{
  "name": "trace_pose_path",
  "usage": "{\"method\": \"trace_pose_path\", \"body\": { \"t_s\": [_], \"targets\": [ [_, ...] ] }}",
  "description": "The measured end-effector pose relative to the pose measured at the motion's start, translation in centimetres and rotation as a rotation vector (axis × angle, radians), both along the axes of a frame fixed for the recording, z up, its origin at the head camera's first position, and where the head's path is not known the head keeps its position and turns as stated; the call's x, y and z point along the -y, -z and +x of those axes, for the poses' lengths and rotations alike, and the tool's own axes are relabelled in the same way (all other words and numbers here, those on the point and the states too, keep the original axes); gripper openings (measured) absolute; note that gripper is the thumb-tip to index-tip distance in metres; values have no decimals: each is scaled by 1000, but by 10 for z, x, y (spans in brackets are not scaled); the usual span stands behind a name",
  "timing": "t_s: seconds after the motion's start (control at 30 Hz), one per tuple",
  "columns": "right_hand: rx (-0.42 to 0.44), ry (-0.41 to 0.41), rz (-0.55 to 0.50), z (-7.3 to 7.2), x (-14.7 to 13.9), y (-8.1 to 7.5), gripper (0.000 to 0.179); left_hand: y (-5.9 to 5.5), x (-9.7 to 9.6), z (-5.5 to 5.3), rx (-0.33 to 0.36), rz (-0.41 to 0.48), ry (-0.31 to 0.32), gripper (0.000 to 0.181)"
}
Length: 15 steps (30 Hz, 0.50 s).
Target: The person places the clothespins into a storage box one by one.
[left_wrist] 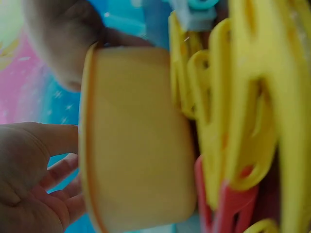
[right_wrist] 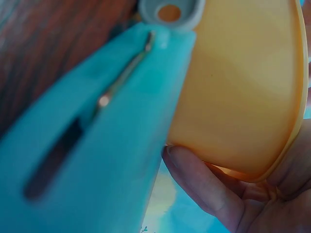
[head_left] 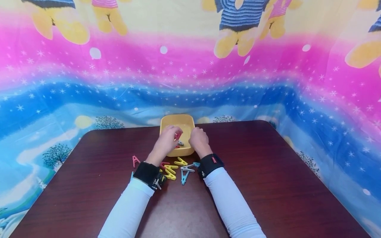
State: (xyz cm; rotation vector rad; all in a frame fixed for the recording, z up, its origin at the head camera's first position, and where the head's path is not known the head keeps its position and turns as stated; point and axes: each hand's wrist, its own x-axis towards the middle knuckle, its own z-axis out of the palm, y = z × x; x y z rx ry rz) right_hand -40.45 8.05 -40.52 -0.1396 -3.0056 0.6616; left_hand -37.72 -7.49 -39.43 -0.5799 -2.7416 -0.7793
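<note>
A yellow plastic box [head_left: 181, 152] stands near the table's back edge, with a few clothespins [head_left: 180, 143] inside. My left hand [head_left: 168, 138] is over its left side, with a red clothespin [head_left: 178, 136] between thumb and fingers. In the left wrist view, that hand [left_wrist: 29, 179] overlaps the box's rim, and the clothespin is hidden behind it. On the opposite side, my right hand [head_left: 198, 137] grips the box's edge. The right wrist view shows its thumb [right_wrist: 199, 182] against the box's wall.
Yellow, blue, grey and red clothespins [head_left: 170, 171] lie heaped on the dark wooden table [head_left: 256, 185] before the box, between my forearms. One pink clothespin [head_left: 135, 161] lies apart, left of my left wrist. A patterned cloth [head_left: 190, 82] hangs behind the table.
</note>
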Motion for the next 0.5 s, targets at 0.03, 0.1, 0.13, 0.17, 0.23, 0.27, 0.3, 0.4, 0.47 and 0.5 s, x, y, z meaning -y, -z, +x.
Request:
{"method": "trace_pose_path", "body": {
  "t_s": [0.03, 0.1, 0.13, 0.17, 0.23, 0.27, 0.3, 0.4, 0.47, 0.5],
  "targets": [
    [-3, -2, 1, 0, 0, 0, 32, 2, -2, 0, -2, -7, 10, 37],
    [-9, -10, 6, 0, 0, 0, 32, 5, -4, -1, -13, -27, 23, 37],
    [-11, -13, 8, 0, 0, 0, 32, 6, -6, -1, -12, -33, 25, 37],
    [-14, -16, 11, 0, 0, 0, 31, 6, -7, -1, -10, -39, 26, 37],
    [-17, -17, 18, 0, 0, 0, 30, 7, -9, -1, -5, -50, 33, 36],
    [-18, -17, 22, 0, 0, 0, 30, 7, -9, -1, -1, -53, 37, 36],
    [-18, -16, 24, 0, -1, 1, 29, 7, -10, -1, 6, -54, 41, 36],
    [-18, -11, 26, 0, -1, 1, 29, 6, -11, -1, 26, -55, 54, 34],
    [-17, -9, 24, -1, -1, 2, 30, 7, -10, -2, 34, -61, 65, 32],
    [-16, -9, 23, -1, -1, 2, 30, 8, -10, -2, 39, -62, 71, 31]
  ]
}}
